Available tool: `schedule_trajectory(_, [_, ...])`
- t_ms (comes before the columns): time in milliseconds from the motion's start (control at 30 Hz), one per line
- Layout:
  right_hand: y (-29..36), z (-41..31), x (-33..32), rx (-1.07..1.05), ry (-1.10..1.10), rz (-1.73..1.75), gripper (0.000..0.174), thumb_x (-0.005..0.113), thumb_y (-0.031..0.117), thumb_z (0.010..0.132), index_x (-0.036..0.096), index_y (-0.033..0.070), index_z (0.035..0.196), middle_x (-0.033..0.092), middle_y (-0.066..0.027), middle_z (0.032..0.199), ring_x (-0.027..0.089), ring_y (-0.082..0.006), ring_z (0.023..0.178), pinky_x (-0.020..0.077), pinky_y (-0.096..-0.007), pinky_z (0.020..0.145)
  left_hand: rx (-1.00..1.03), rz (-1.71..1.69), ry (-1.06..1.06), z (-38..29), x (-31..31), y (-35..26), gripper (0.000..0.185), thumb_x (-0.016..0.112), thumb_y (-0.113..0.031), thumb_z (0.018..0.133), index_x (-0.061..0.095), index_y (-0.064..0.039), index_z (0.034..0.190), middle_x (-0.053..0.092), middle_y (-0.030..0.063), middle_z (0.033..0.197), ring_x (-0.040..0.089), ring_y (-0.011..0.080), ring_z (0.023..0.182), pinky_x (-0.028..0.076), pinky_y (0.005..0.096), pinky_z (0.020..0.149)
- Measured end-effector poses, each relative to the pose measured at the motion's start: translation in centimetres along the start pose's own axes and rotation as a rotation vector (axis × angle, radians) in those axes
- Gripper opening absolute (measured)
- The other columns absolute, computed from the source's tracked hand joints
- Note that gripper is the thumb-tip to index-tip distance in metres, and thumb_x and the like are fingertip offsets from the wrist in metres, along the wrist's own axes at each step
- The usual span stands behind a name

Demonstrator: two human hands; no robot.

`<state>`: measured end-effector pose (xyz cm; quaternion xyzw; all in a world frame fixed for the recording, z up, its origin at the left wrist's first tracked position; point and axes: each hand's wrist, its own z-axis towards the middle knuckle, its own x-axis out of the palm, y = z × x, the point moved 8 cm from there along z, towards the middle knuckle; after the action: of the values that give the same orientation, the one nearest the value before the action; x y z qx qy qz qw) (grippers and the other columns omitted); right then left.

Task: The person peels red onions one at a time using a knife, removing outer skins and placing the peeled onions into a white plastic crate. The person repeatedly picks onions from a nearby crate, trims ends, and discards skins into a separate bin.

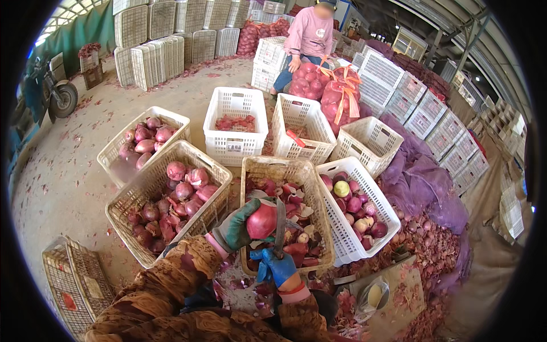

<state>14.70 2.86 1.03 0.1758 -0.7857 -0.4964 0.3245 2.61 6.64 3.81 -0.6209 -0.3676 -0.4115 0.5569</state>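
My left hand, in a grey and green glove, grips a red onion above a dirty white plastic crate of onion skins and scraps. In a blue glove, my right hand holds a knife with its blade upright, close beside the onion's right side. Whether the blade touches the onion I cannot tell. Left of this crate, a larger tilted crate holds unpeeled red onions. On the right, a white crate contains peeled onions, one of them pale yellow-green.
Another onion crate stands at left, with further white crates beyond. A seated person is behind mesh onion sacks. Loose skins, purple netting and a board lie at right. A motorcycle stands far left.
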Motion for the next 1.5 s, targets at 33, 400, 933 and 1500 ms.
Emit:
schedule_trajectory(33, [-0.3,-0.1,0.0,0.004,0.021,0.011,0.034,0.055,0.029,0.098,0.066,-0.002,0.106,0.06,-0.0047,0.061,0.055,-0.0131,0.046,0.0377,-0.0236,0.043,0.095,0.153,0.021,0.0,0.3,-1.0,0.05,0.066,-0.029,0.091,0.05,-0.002,0.13,0.059,0.0107,0.124,0.058,0.0226,0.114,0.046,0.0408,0.101])
schedule_trajectory(400, [-1.0,-0.4,0.4,0.126,0.12,-0.08,0.039,0.05,0.03,0.1,0.064,-0.006,0.108,0.062,-0.0083,0.061,0.059,-0.0151,0.05,0.0437,-0.0256,0.048,0.884,1.42,-0.065,-3.1,4.4,-7.2,0.073,0.087,-0.015,0.066,0.052,0.001,0.128,0.06,0.0124,0.116,0.059,0.0208,0.105,0.048,0.0366,0.091])
schedule_trajectory(933, [-4.5,-2.0,0.9,0.274,-0.107,0.038,0.022,0.065,0.027,0.092,0.069,0.006,0.091,0.063,-0.0032,0.067,0.05,-0.011,0.044,0.0358,-0.0255,0.039,0.198,-0.239,-0.23,0.5,-2.2,-2.4,0.046,0.059,-0.048,0.088,0.058,-0.009,0.111,0.063,0.0139,0.104,0.063,0.0347,0.091,0.052,0.0536,0.077])
schedule_trajectory(1500, [-4.2,-1.5,0.2,0.058,0.109,-0.45,0.026,0.055,0.021,0.097,0.066,-0.002,0.102,0.064,-0.0045,0.073,0.056,-0.0123,0.053,0.0457,-0.0252,0.053,0.164,-0.274,0.033,1.2,-2.4,-3.7,0.06,0.059,-0.056,0.086,0.059,-0.002,0.113,0.066,0.0195,0.104,0.064,0.0395,0.09,0.055,0.0493,0.076])
